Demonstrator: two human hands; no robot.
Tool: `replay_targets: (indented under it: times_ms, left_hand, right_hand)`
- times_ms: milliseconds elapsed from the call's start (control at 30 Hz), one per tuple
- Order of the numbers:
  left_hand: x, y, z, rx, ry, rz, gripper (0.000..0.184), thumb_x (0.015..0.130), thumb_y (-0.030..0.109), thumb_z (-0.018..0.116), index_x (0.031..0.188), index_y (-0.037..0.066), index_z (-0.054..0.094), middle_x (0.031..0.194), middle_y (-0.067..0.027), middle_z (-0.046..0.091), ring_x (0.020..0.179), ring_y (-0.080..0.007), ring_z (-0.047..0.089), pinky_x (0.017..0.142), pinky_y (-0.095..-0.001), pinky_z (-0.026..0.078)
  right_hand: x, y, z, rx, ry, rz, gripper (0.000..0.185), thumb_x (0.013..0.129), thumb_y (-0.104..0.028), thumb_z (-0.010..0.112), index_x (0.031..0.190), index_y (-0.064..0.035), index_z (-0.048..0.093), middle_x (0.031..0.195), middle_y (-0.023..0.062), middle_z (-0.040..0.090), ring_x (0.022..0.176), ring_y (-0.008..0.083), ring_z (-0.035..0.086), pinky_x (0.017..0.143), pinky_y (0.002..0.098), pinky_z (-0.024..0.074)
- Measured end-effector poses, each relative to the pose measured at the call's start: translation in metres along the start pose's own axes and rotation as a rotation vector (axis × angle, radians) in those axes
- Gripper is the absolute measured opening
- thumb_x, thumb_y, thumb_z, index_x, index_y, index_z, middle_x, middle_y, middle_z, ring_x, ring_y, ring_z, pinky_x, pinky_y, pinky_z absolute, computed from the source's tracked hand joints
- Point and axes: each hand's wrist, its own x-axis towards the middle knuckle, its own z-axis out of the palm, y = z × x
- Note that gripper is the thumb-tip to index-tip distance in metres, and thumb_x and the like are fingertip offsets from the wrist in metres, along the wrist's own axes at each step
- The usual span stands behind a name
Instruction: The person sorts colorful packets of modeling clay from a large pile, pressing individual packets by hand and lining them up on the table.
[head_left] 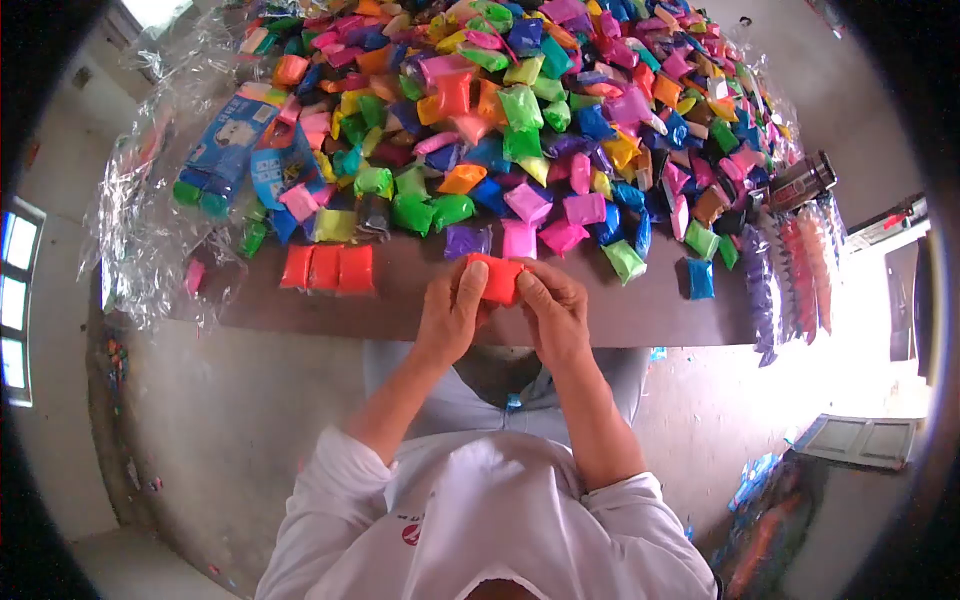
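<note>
Both hands hold a red packet of what looks like modelling clay [499, 282] just over the front edge of the table. My left hand [453, 308] grips its left side, thumb pressed on top. On the packet's right side, my right hand [556, 308] pinches the corner between thumb and fingers. The fingers beneath the packet are partly hidden. To the left, three red packets [326, 269] lie side by side on the table. Right behind my hands are a purple packet [467, 241] and a pink packet [519, 239].
A large heap of coloured packets [520, 110] covers the back of the brown table [420, 322]. Crumpled clear plastic [145, 220] and a blue printed pack [232, 130] lie at left. At right are a dark cylinder [802, 182], strips of packets [795, 265] and a blue packet [700, 279].
</note>
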Motion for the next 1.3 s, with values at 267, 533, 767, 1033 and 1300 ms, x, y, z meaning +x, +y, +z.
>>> replay_targets:
  times_ms: [267, 533, 767, 1033, 1300]
  left_hand:
    - [-0.001, -0.010, 0.000, -0.232, -0.092, -0.080, 0.036, 0.093, 0.040, 0.049, 0.102, 0.006, 0.058, 0.069, 0.0015, 0.056, 0.055, -0.0038, 0.047, 0.047, -0.0193, 0.037]
    - [-0.004, -0.005, -0.002, -0.095, -0.169, -0.018, 0.031, 0.091, 0.032, 0.055, 0.106, 0.006, 0.056, 0.072, 0.0031, 0.054, 0.057, -0.0027, 0.047, 0.048, -0.0184, 0.037]
    - [-0.002, -0.011, 0.002, -0.042, 0.006, -0.081, 0.030, 0.092, 0.035, 0.054, 0.097, 0.005, 0.057, 0.069, 0.0025, 0.054, 0.055, -0.0029, 0.046, 0.047, -0.0188, 0.036]
    - [-0.004, -0.006, 0.002, -0.161, -0.060, -0.156, 0.030, 0.092, 0.038, 0.053, 0.097, 0.008, 0.056, 0.065, 0.0024, 0.053, 0.052, -0.0034, 0.045, 0.045, -0.0182, 0.035]
    - [-0.008, -0.010, 0.001, -0.144, -0.054, -0.152, 0.032, 0.092, 0.038, 0.052, 0.098, 0.007, 0.057, 0.066, 0.0021, 0.053, 0.053, -0.0036, 0.046, 0.046, -0.0179, 0.035]
  right_hand:
    - [-0.004, -0.013, 0.003, -0.102, -0.035, -0.005, 0.025, 0.086, -0.012, 0.063, 0.106, 0.0022, 0.062, 0.093, 0.0032, 0.064, 0.085, 0.0092, 0.057, 0.078, 0.0233, 0.0456]
    - [-0.005, -0.011, -0.002, -0.124, -0.029, -0.043, 0.021, 0.086, -0.010, 0.063, 0.103, 0.0023, 0.063, 0.089, 0.0021, 0.064, 0.082, 0.0090, 0.057, 0.076, 0.0236, 0.0466]
    - [-0.012, -0.015, 0.004, -0.211, -0.050, 0.062, 0.019, 0.089, -0.014, 0.059, 0.098, 0.0018, 0.063, 0.081, 0.0009, 0.062, 0.070, 0.0080, 0.054, 0.063, 0.0223, 0.0452]
    - [-0.013, -0.008, -0.009, -0.005, -0.040, 0.180, 0.020, 0.089, -0.016, 0.059, 0.099, 0.0014, 0.062, 0.080, 0.0037, 0.062, 0.065, 0.0105, 0.056, 0.059, 0.0237, 0.0457]
    - [-0.012, -0.029, 0.003, -0.056, 0.040, 0.050, 0.022, 0.090, -0.018, 0.058, 0.101, -0.0001, 0.064, 0.082, -0.0001, 0.063, 0.070, 0.0067, 0.054, 0.062, 0.0209, 0.0442]
